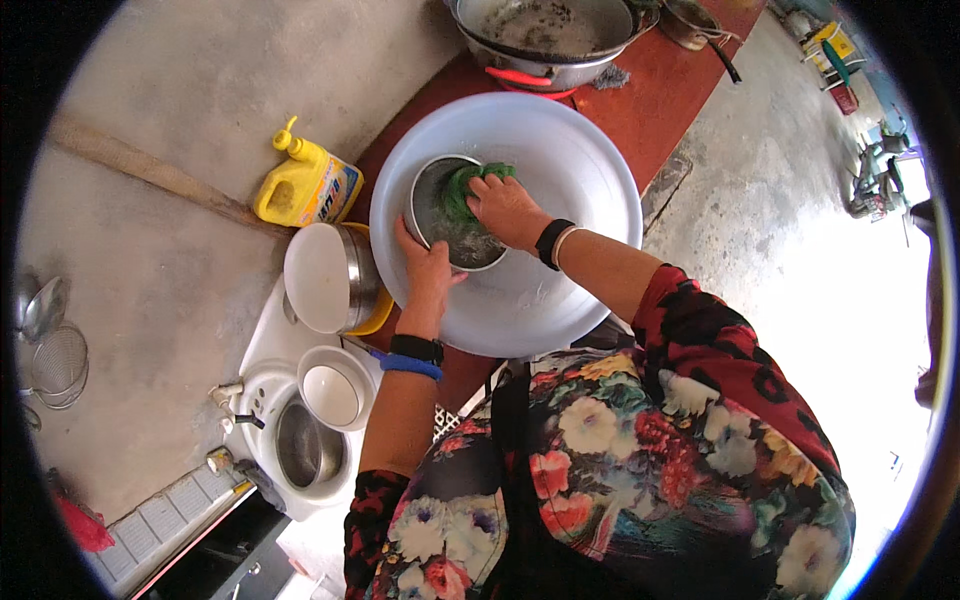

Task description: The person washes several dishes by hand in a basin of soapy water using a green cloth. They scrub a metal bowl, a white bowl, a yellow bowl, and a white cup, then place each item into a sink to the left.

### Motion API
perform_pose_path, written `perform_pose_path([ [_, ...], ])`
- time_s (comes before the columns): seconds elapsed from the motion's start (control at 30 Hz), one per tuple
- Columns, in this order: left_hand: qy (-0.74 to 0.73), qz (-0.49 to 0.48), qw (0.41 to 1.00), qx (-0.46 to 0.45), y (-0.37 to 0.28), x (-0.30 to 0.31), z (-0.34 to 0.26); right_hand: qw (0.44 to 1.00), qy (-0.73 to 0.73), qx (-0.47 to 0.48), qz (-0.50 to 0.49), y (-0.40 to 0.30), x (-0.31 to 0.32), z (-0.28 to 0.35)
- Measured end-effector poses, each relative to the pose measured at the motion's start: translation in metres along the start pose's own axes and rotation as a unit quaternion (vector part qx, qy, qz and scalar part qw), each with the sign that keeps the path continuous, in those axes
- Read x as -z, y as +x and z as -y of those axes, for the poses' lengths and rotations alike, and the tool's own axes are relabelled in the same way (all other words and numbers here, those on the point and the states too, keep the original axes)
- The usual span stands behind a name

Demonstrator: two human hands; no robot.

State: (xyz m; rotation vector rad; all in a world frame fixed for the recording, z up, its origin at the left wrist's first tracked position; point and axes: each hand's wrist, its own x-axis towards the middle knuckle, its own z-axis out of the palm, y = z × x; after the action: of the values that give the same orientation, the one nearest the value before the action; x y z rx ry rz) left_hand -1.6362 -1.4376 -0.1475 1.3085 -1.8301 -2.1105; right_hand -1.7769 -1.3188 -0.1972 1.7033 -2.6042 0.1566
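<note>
A round metal bowl (474,247) with a pale rim sits in a large light-blue plastic basin (577,292). My left hand (429,271) grips the bowl's near-left rim, thumb on the inner side. Inside the bowl, at its upper right, my right hand (504,206) presses a green mesh scouring pad (459,191) against the wall. Some liquid with bubbles or wet streaks shows in the bowl's bottom. The fingertips of my left hand under the bowl are hidden.
Left of the basin are a yellow pump jug (304,187) and a white bowl (316,277) on metal ware. A sink (259,420) holds a metal pot (304,446) and white bowls (330,394). Beyond the basin stands a large pan (555,34) on a red table (652,97).
</note>
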Motion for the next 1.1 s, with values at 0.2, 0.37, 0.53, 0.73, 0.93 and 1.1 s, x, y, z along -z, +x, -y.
perform_pose_path([
  [0.2, -0.044, 0.034, 0.997, 0.049, -0.004, 0.002, -0.011, 0.963, 0.21, -0.097, 0.139, -0.006, -0.006, 0.016],
  [0.37, -0.055, 0.04, 0.994, 0.088, 0.002, 0.002, -0.011, 0.683, 0.678, -0.24, 0.132, 0.001, 0.014, 0.034],
  [0.53, -0.173, 0.133, 0.968, 0.126, 0.012, 0.013, -0.006, 0.322, 0.895, -0.31, 0.009, 0.021, 0.032, 0.059],
  [0.73, -0.149, 0.093, 0.984, 0.04, 0.009, 0.013, 0.0, 0.93, 0.324, -0.07, 0.158, -0.004, 0.032, 0.019],
  [0.93, -0.094, 0.123, 0.985, 0.075, 0.008, 0.006, -0.003, 0.987, -0.004, -0.07, 0.146, -0.017, 0.042, -0.009],
  [1.1, -0.091, 0.145, 0.98, 0.101, 0.01, 0.005, 0.002, 0.984, 0.098, -0.148, 0.026, 0.013, 0.032, -0.02],
])
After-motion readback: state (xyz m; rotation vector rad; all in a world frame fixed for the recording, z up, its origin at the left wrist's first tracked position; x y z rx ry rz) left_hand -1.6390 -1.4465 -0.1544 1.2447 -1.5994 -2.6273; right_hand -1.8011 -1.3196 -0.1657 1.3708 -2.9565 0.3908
